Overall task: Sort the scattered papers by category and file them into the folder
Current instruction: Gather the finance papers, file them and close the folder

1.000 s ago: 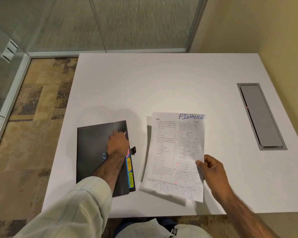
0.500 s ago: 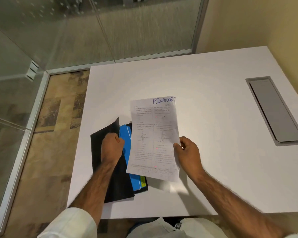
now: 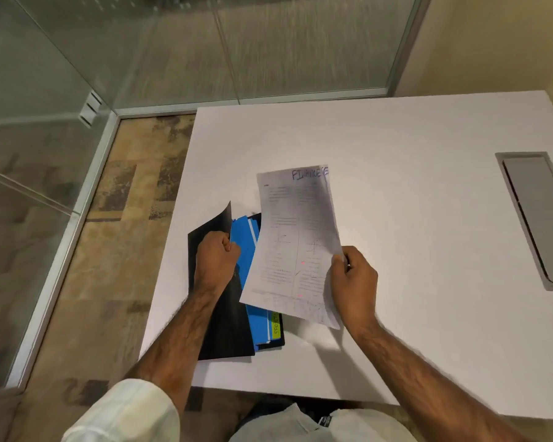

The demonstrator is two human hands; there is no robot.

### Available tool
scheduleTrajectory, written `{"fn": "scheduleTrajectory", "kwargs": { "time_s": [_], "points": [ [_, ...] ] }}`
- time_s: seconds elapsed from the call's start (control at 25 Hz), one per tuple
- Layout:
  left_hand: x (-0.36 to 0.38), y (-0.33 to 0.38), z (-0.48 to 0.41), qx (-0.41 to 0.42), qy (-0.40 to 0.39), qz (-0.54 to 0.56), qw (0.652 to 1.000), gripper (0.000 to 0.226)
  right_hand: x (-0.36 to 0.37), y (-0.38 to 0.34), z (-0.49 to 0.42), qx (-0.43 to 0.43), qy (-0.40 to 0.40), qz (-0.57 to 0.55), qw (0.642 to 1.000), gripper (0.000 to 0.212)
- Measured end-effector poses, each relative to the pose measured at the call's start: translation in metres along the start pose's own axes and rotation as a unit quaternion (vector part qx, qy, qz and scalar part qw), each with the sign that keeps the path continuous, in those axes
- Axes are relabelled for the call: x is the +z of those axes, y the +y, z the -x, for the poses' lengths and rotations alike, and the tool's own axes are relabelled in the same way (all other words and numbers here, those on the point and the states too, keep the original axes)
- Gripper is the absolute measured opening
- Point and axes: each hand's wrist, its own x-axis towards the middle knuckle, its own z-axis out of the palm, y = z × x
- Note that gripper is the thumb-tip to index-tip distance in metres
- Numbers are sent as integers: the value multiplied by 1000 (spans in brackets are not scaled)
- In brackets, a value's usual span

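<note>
A black folder (image 3: 224, 327) lies near the table's front left corner. My left hand (image 3: 214, 260) grips its front cover and holds it lifted, so the blue dividers (image 3: 245, 237) inside show, with a yellow-green tab (image 3: 276, 327) at their lower edge. My right hand (image 3: 353, 282) pinches the right edge of a printed sheet (image 3: 296, 247) with "FINANCE" handwritten in blue at its top. The sheet hangs in the air, curved, just right of the lifted cover and over part of the dividers.
The white table (image 3: 412, 218) carries a grey cable hatch (image 3: 537, 215) at its right side. A glass partition (image 3: 173, 52) stands behind and to the left. Patterned carpet (image 3: 115, 218) lies left of the table.
My left hand has lifted the folder's cover, which lay flat a second ago. My right hand has raised the FINANCE sheet off the table and carried it left, over the folder.
</note>
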Motion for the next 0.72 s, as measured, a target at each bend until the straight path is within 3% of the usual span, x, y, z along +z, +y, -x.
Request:
{"fn": "scheduleTrajectory", "kwargs": {
  "time_s": [0.24,0.72],
  "points": [
    [-5,-2,-1,8,-1,9,1000,32,-7,-25,-12,-42,50,-64,996,19],
    [-3,8,0,-13,-19,-5,1000,29,34,4,25,-26,-79,48,995,26]
  ]
}}
